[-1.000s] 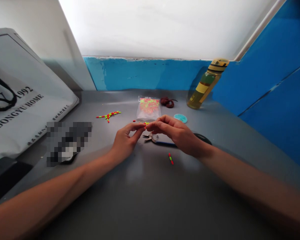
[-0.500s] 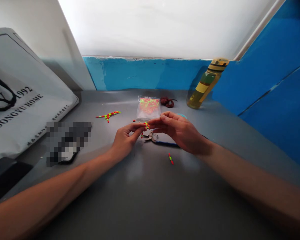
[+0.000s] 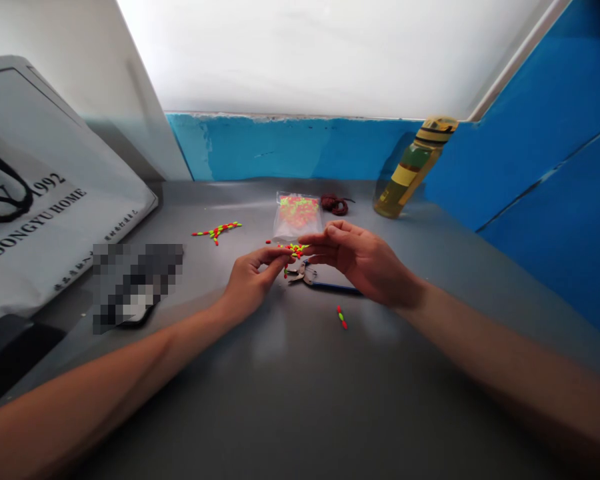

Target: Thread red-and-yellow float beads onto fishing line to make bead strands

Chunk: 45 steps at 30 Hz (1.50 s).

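My left hand (image 3: 250, 280) pinches, thumb against forefinger, the top of a short string of red and green beads (image 3: 285, 271). Facing it, my right hand (image 3: 365, 260) has its thumb against the forefinger while the other fingers stretch towards the left hand. Whatever lies in that pinch is too small to make out. A small heap of loose beads (image 3: 298, 251) shows between the hands, partly covered by fingertips. Just below it lie blue-handled pliers (image 3: 330, 287) with their jaws apart, partly hidden by my right hand.
Behind the hands lies a clear bag of beads (image 3: 299, 217), beside a dark red cord bundle (image 3: 335, 204). Joined beads (image 3: 217, 232) lie left, a short bead piece (image 3: 341, 317) in front. A bottle (image 3: 405, 175) stands right; a large white bag (image 3: 55, 193) is left.
My right hand has drawn slightly away from the left fingertips, so more of the bead heap shows between them. The left hand stays almost where it was.
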Each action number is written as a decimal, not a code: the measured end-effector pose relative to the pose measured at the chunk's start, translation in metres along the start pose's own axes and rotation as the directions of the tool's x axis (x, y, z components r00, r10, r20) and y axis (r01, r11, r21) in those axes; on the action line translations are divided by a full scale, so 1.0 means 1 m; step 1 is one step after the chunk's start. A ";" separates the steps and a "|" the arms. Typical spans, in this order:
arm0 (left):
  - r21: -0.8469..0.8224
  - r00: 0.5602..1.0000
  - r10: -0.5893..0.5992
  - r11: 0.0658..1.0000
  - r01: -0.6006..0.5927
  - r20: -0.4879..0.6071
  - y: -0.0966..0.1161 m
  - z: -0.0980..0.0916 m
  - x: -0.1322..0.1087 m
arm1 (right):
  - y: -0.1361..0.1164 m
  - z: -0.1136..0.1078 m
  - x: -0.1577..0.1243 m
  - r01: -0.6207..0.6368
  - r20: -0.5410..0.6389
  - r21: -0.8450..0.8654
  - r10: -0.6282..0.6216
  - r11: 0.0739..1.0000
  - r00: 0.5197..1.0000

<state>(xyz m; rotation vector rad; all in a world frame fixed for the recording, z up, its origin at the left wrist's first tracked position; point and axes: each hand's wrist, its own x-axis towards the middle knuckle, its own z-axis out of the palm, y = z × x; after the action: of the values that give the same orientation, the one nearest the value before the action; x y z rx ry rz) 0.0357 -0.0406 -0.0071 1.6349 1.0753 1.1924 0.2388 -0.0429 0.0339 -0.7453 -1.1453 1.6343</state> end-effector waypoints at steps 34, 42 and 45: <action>0.251 0.879 -0.074 0.966 -0.053 0.470 0.053 -0.036 0.008 | -0.012 0.015 -0.010 -0.070 0.031 -0.353 0.086 0.933 0.996; 0.065 0.822 -0.293 0.952 0.300 0.489 0.059 -0.029 0.013 | -0.012 0.009 -0.007 -0.089 0.036 -0.465 0.120 0.881 0.992; 0.231 0.869 -0.298 0.948 0.219 0.395 0.049 -0.038 0.021 | -0.012 0.005 -0.006 -0.098 0.028 -0.399 0.119 0.912 0.992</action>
<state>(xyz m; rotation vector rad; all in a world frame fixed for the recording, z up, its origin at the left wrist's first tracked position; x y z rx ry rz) 0.0105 -0.0297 0.0523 1.7166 1.0940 0.5358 0.2410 -0.0486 0.0461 -1.0463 -1.5229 1.5336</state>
